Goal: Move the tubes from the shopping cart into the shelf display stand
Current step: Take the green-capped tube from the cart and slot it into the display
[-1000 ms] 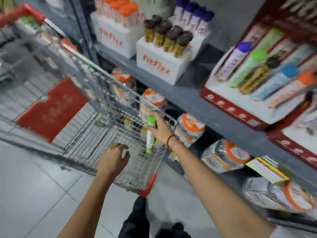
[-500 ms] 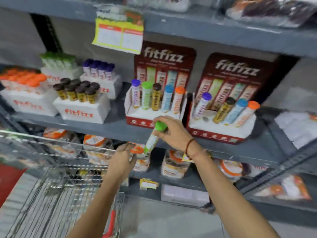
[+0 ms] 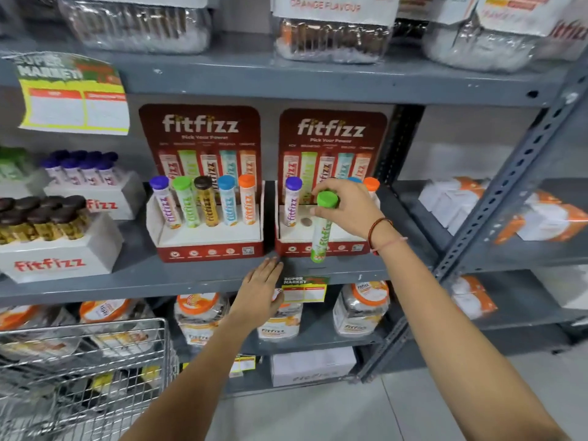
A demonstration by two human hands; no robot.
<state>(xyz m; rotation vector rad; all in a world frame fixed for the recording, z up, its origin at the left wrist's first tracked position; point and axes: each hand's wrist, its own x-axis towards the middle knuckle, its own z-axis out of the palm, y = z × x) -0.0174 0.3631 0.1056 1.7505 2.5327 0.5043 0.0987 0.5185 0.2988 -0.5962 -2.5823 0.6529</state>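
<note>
My right hand (image 3: 348, 207) grips a green-capped tube (image 3: 320, 232) by its cap end, hanging upright in front of the right red display stand (image 3: 331, 248). That stand holds a purple-capped tube (image 3: 292, 202) at its left and shows an empty round hole (image 3: 306, 221) beside it; blue and orange caps peek out behind my hand. The left display stand (image 3: 203, 249) is filled with several tubes. My left hand (image 3: 259, 292) lies flat with fingers together against the shelf's front edge below the two stands, holding nothing. The wire shopping cart (image 3: 86, 361) is at the bottom left.
White boxes of brown-capped (image 3: 41, 218) and purple-capped tubes (image 3: 79, 170) stand on the grey shelf (image 3: 133, 275) to the left. Clear jars with orange lids (image 3: 361, 305) fill the shelf below. A slanted metal upright (image 3: 496, 214) bounds the right side.
My right hand has lifted the green-capped tube out of the cart up to the right display stand. My left hand left the cart and moved to the shelf edge. The view swung up to the shelf.
</note>
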